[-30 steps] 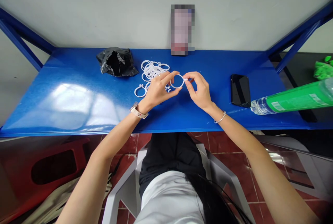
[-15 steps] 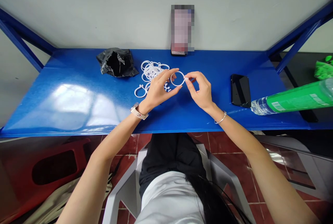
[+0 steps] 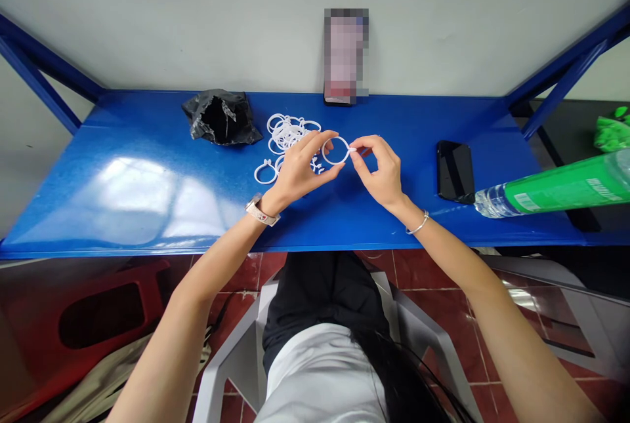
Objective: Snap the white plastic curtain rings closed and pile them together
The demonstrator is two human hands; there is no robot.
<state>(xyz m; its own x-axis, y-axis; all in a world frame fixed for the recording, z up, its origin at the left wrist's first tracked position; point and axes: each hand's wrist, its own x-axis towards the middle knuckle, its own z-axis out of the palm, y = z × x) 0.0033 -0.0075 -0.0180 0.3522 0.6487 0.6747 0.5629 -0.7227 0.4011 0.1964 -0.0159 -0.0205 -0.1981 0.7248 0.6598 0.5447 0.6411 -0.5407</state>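
Note:
Both hands hold one white plastic ring [image 3: 336, 139] a little above the blue table [image 3: 147, 180]. My left hand [image 3: 300, 170] pinches the ring's left side between thumb and fingers. My right hand [image 3: 378, 167] pinches the small clasp on its right side. Behind my left hand lies a heap of several white rings [image 3: 288, 130]. One single ring [image 3: 266, 172] lies apart on the table, left of my left hand.
A crumpled black plastic bag [image 3: 220, 118] lies at the back left. A phone [image 3: 345, 56] leans upright against the wall. A dark phone [image 3: 455, 170] lies flat on the right, beside a lying green-labelled water bottle [image 3: 556, 187]. A red stool [image 3: 88, 318] stands under the table.
The ring and both hands have risen slightly; the grip is the same.

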